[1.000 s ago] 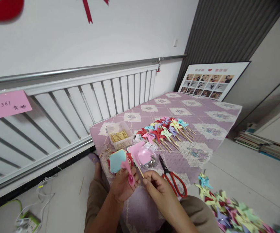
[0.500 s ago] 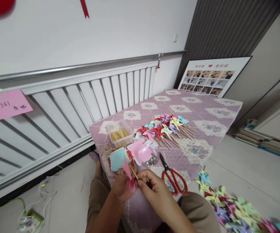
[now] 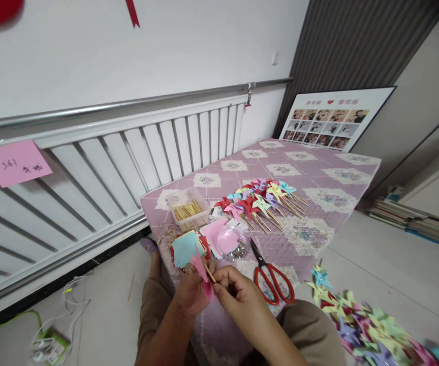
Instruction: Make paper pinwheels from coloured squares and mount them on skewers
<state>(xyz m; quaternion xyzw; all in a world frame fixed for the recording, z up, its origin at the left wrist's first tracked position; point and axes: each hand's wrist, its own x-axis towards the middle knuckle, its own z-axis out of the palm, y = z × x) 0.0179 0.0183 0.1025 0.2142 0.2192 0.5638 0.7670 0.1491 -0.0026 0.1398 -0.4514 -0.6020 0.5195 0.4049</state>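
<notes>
My left hand is closed round a pink paper pinwheel, held just above the near edge of the purple quilted table. My right hand pinches a thin wooden stick whose tip meets the pink paper. Just beyond my hands lie a stack of coloured paper squares, a pink square with a round pink lid and a small heap of metal pins.
Red-handled scissors lie right of my hands. A clear box of sticks and a row of finished pinwheels sit further back. More pinwheels are piled at lower right. A white radiator runs along the left.
Both hands have drawn a little nearer to me and closer together. The stick's tip has moved in against the pink paper. The view has tilted slightly.
</notes>
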